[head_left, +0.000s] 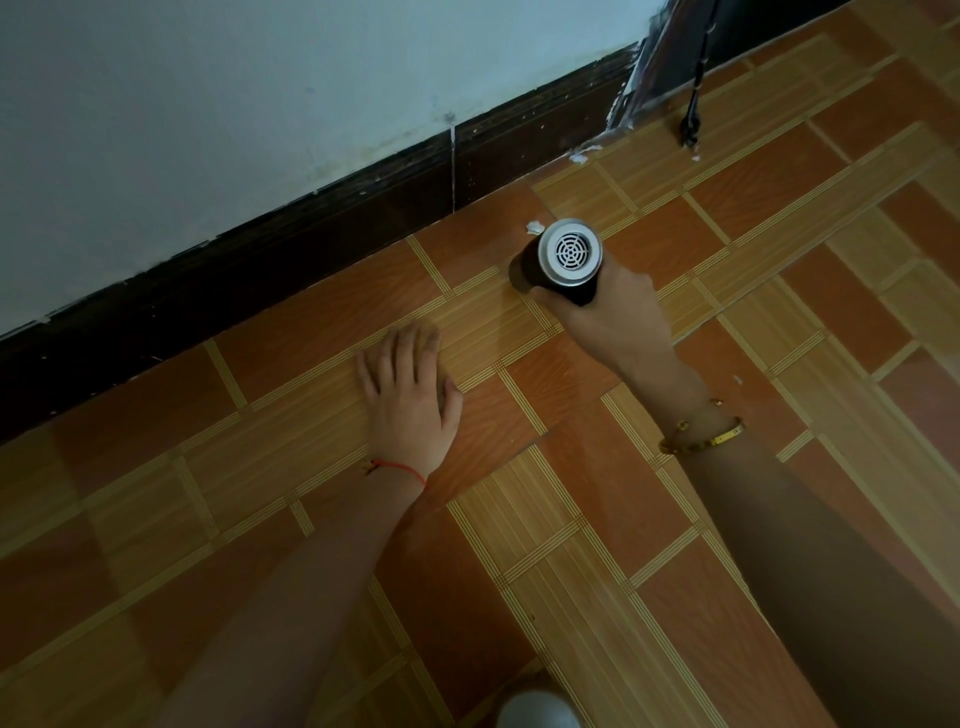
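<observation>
My right hand (615, 319) grips a black hand-held blower (563, 262) whose round silver rear end has a vent grille facing up at me. Its front end points down at the brown and tan tiled floor (291, 467), close to a small white blob (535, 227). My left hand (410, 395) rests flat on the floor tiles, fingers straight and pointing toward the wall. A red string circles my left wrist. Gold bangles sit on my right wrist.
A dark skirting board (311, 244) runs along the foot of a pale blue wall (260, 93). A black cord (693, 111) hangs down to the floor at upper right, beside clear plastic sheeting (649, 67). A white rounded object (537, 709) shows at the bottom edge.
</observation>
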